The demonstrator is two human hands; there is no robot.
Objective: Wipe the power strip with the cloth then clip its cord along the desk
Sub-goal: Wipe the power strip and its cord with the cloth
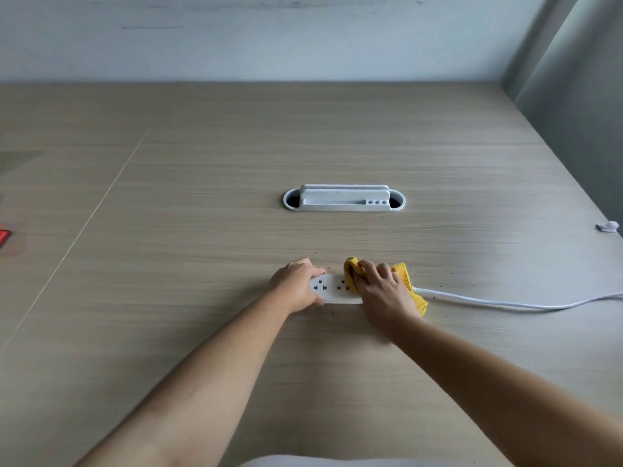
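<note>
A white power strip lies flat on the wooden desk, its sockets facing up. My left hand grips its left end, thumb on the near side. My right hand presses a yellow cloth onto the strip's right part, hiding that end. The white cord leaves from under the cloth and runs right along the desk to the frame's edge. A small white cable clip sits at the desk's right edge.
A white oval cable grommet with a raised cover is set into the desk behind the strip. Small dark crumbs lie scattered around the strip. A red object shows at the far left edge. A pale wall runs along the back.
</note>
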